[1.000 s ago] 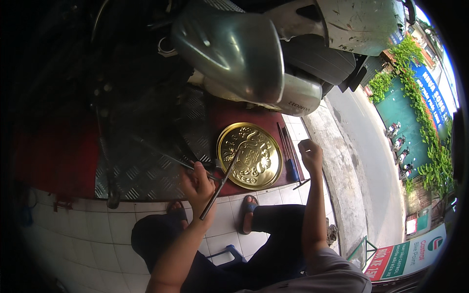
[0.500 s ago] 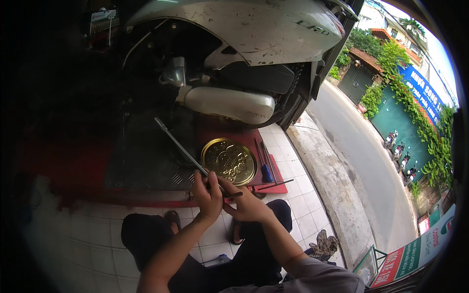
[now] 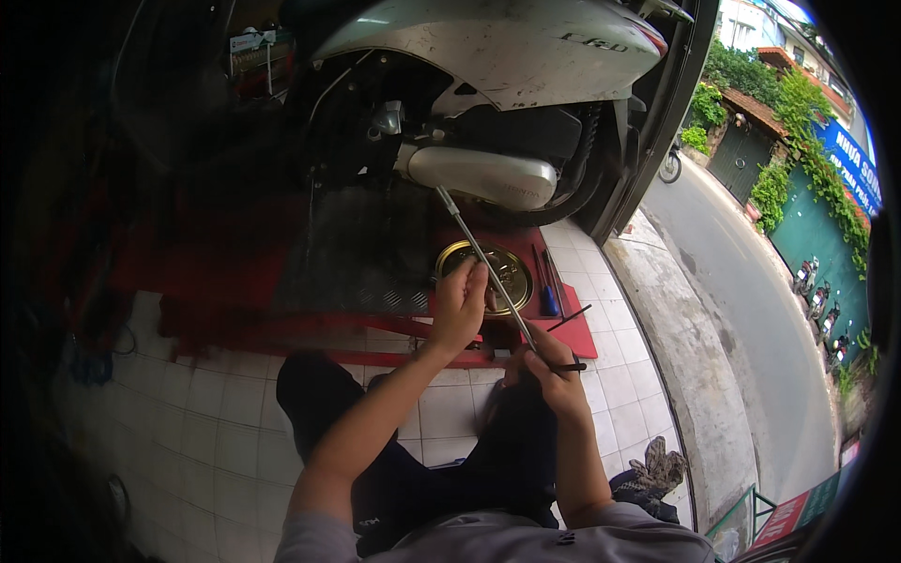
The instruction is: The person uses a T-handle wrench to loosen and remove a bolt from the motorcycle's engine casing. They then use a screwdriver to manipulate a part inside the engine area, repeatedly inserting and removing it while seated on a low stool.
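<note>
- The long metal wrench [image 3: 463,224] is held at a slant above the right-hand part of the red lift platform [image 3: 580,340]; its shaft is directed away from the body.
- The wrench is gripped near its handle end by the right hand [image 3: 554,373]; the fingers are closed around it, and the dark crossbar [image 3: 570,367] is left protruding to the right, near the platform's near right corner.
- The left hand [image 3: 458,305] is placed farther up the shaft; its fingers are partly curled, with the thumb set just beside the metal. Whether the shaft is gripped by these fingers cannot be told.
- The socket end is seen against the lower edge of the silver cover [image 3: 483,176] of the motorbike [image 3: 507,58]; whether contact is made cannot be told.
- The round gold tray [image 3: 515,273] is laid on the platform, between its checker plate [image 3: 352,246] and its right edge; it is crossed in view by the shaft and partly covered by the left hand.
- A screwdriver with a blue handle [image 3: 550,301] is laid to the right of the tray, toward the right edge.
- A thin dark rod [image 3: 570,317] is laid obliquely near the near right corner.
- The platform is surrounded on its near and right sides by white floor tiles [image 3: 216,427].
</note>
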`<state>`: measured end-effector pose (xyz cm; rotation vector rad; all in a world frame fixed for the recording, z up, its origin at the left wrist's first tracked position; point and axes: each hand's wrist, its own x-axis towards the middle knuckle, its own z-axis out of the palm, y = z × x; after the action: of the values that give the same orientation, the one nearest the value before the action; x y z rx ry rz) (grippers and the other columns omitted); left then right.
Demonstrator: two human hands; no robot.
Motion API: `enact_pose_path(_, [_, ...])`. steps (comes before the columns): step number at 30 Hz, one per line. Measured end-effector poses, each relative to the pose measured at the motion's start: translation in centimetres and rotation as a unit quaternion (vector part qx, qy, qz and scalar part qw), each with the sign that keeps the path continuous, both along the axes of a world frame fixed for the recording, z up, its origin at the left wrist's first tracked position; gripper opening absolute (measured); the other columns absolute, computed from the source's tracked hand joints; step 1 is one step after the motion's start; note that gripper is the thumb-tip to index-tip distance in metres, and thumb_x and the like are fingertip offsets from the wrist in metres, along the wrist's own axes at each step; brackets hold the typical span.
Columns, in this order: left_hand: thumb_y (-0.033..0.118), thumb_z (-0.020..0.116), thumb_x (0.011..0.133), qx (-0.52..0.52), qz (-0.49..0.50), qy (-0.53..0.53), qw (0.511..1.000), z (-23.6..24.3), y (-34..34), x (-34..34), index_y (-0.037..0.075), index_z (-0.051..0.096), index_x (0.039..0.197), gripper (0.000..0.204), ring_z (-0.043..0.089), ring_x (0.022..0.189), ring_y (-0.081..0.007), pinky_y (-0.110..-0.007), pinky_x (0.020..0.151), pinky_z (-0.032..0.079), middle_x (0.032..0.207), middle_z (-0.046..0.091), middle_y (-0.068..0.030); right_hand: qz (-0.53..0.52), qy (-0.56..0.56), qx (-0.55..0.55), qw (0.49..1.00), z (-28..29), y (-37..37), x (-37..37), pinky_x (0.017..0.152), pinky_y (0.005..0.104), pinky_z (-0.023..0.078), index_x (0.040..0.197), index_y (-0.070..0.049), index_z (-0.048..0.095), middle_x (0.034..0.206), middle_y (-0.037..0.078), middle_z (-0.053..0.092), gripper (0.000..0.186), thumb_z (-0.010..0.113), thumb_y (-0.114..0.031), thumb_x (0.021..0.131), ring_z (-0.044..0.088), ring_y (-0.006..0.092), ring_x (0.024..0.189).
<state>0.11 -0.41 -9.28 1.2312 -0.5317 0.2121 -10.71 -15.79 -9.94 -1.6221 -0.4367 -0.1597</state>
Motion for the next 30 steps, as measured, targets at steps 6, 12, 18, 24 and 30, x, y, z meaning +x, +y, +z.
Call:
enact_pose_path(6, [0.012,0.058,0.095,-0.036,-0.027,0.083,0.996,2.6,1.3,8.4,0.002,0.063,0.098,0.012,0.059,0.06,-0.0063,-0.022,0.053,0.044,0.077,0.065,-0.0006,-0.081,0.0,-0.022,0.996,-0.5,0.5,-1.3,0.063,0.0268,0.049,0.139,0.007,0.038,0.077,0.008,0.063,0.049,0.045,-0.002,0.091,0.061,0.0136,0.065])
enact_pose_path(12, [0.009,0.068,0.087,-0.056,-0.074,0.111,0.989,6.0,0.2,12.2,0.003,0.062,0.106,0.021,0.065,0.07,-0.0105,-0.023,0.059,0.047,0.09,0.07,-0.0054,-0.11,0.019,-0.027,0.993,1.3,1.2,1.6,0.055,0.0249,0.045,0.14,0.006,0.037,0.075,0.008,0.063,0.05,0.044,-0.003,0.092,0.053,0.0094,0.054])
enact_pose_path(18, [0.008,0.065,0.088,-0.078,-0.04,0.09,0.992,7.1,0.0,16.4,0.003,0.056,0.114,0.028,0.067,0.075,-0.0133,-0.024,0.061,0.05,0.091,0.069,-0.0071,-0.181,0.005,-0.106,0.978,4.6,1.9,6.0,0.048,0.0239,0.038,0.137,0.012,0.038,0.059,0.004,0.055,0.056,0.051,-0.007,0.085,0.048,0.0084,0.05])
enact_pose_path(24, [0.004,0.06,0.091,-0.151,-0.051,0.1,0.982,3.4,0.5,20.3,0.006,0.049,0.129,0.04,0.066,0.078,-0.0147,-0.026,0.066,0.053,0.094,0.068,-0.0089,-0.203,-0.047,-0.229,0.951,3.5,1.5,9.4,0.052,0.0243,0.043,0.131,0.009,0.049,0.055,0.004,0.056,0.053,0.057,-0.004,0.08,0.055,0.0094,0.05])
enact_pose_path(30, [-0.001,0.056,0.09,-0.202,-0.09,0.069,0.973,3.6,1.7,23.9,0.002,0.045,0.135,0.046,0.066,0.076,-0.0152,-0.027,0.066,0.055,0.092,0.066,-0.0103,-0.211,-0.108,-0.387,0.891,5.7,3.9,12.7,0.056,0.0226,0.047,0.128,0.01,0.051,0.057,0.009,0.06,0.057,0.065,0.002,0.073,0.065,0.0117,0.056])
